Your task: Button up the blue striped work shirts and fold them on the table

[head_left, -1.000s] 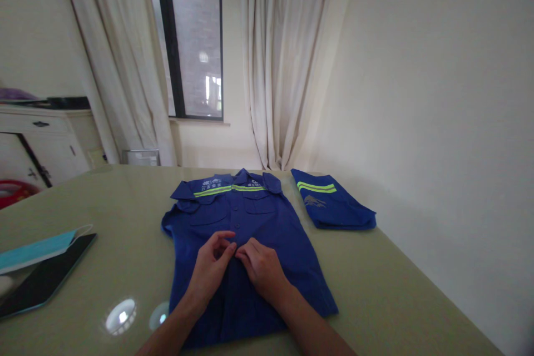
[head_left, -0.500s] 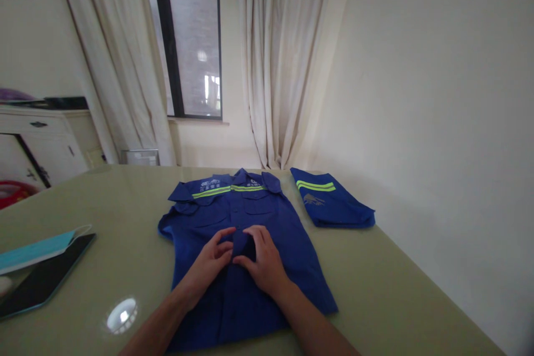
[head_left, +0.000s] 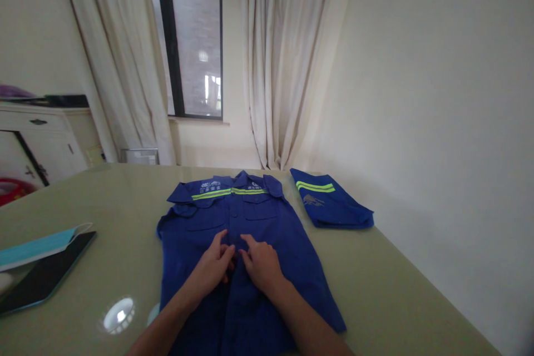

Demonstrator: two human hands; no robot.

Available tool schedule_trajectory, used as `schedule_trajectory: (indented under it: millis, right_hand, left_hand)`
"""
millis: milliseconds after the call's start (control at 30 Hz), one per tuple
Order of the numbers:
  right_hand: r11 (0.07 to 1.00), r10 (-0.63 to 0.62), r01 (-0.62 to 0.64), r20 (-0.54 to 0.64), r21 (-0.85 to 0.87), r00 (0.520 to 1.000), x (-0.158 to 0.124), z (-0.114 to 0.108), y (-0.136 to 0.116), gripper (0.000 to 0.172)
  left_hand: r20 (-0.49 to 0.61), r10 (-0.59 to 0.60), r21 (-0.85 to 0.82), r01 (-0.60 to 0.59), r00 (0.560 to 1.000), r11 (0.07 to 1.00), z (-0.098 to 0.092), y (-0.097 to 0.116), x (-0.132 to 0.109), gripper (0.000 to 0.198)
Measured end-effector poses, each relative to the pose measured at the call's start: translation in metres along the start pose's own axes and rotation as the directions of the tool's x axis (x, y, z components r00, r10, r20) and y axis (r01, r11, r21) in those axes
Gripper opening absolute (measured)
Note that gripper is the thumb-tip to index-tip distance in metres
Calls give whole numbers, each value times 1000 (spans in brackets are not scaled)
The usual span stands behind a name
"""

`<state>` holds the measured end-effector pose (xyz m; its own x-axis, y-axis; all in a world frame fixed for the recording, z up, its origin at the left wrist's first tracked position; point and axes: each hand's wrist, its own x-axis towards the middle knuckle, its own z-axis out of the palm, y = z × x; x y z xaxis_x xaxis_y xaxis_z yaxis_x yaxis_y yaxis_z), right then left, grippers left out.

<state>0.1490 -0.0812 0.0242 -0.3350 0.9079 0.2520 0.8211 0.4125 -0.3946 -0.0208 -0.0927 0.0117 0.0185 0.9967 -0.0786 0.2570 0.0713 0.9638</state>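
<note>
A blue work shirt [head_left: 287,245] with yellow-green reflective stripes lies flat, front up, on the pale green table [head_left: 129,206]. My left hand [head_left: 212,267] and my right hand [head_left: 261,264] rest side by side on the shirt's button placket at mid-chest. Their fingertips pinch together at the placket. What lies between the fingers is too small to make out.
A second blue garment [head_left: 329,203], folded, lies at the back right of the table. At the left edge a dark tablet [head_left: 45,278] carries a light blue face mask [head_left: 37,247]. Curtains, a window and a white cabinet [head_left: 41,142] stand beyond the table.
The raised fold of placket held half a second ago now lies flat. Both hands have slid a little nearer to me along the placket.
</note>
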Motion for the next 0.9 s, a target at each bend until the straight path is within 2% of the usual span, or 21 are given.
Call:
schedule_trajectory:
  millis: [67,133,200,300,400,467,600,733,800,900]
  right_hand:
    - [990,-92,86,-47,-110,995,2,6,0,47]
    - [968,-213,202,-60,-151,975,2,10,1,52]
    - [952,-273,266,-29,-149,962,2,10,2,50]
    - [948,-261,263,33,-179,965,2,7,-2,42]
    - [933,-245,251,57,-256,968,0,3,-9,27]
    - [927,-249,251,42,-277,968,0,3,-12,17]
    - [928,-263,251,-8,-274,965,1,6,-12,14]
    - [951,-216,201,-38,-237,976,2,7,-9,9]
    - [976,-163,151,-67,-159,984,3,7,-7,6]
    - [993,-116,113,-90,-39,989,4,7,-2,5]
  left_hand:
    - [-114,129,27,-127,985,992,-1,-5,8,75]
    - [-155,170,-4,-173,973,985,-4,-9,16,68]
    - [-132,117,-121,-133,984,984,-7,-10,21,67]
    - [-63,-27,-331,5,998,944,-13,-6,23,65]
    - [-20,-125,-397,107,992,912,-14,-2,25,59]
    - [-23,-105,-355,90,994,931,-11,-2,27,59]
    - [-38,-35,-209,27,999,977,-4,-4,34,51]
    - [-10,-69,-76,68,998,995,-5,0,36,38]
    - [2,-67,66,66,998,996,-6,3,32,28]
    - [-60,99,374,-69,993,925,-2,9,20,19]
